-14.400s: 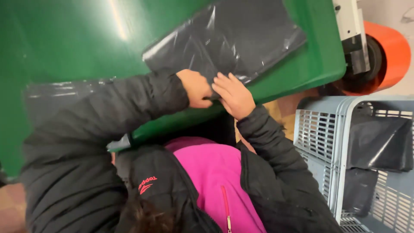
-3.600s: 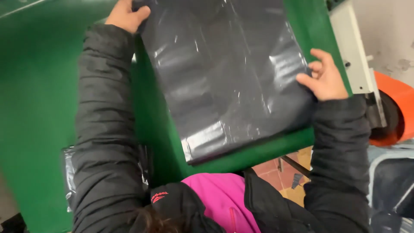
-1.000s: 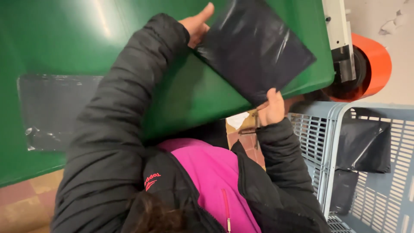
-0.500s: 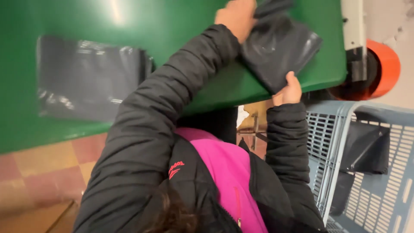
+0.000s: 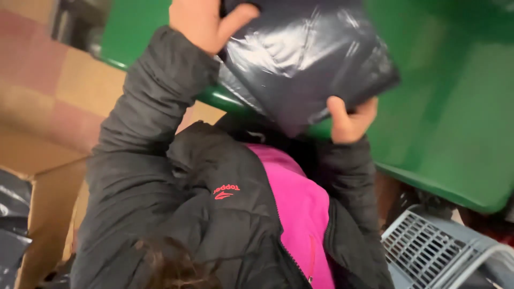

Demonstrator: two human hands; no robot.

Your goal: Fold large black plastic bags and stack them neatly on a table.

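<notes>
A folded black plastic bag (image 5: 305, 59), glossy and creased, is held up in front of my chest, above the near edge of a green table (image 5: 450, 123). My left hand (image 5: 206, 21) grips its upper left corner, thumb over the plastic. My right hand (image 5: 350, 120) holds its lower right edge from beneath. Both arms are in black puffy jacket sleeves, with a pink top showing between them.
An open cardboard box (image 5: 48, 214) stands at my lower left with dark plastic (image 5: 10, 214) beside it. A grey slotted crate (image 5: 439, 251) sits at the lower right under the table's edge. Red and tan floor tiles (image 5: 59, 91) lie to the left.
The view has swung to the left and the bag has come off the table top, lifted toward my chest in both hands. The cardboard box has come into sight.
</notes>
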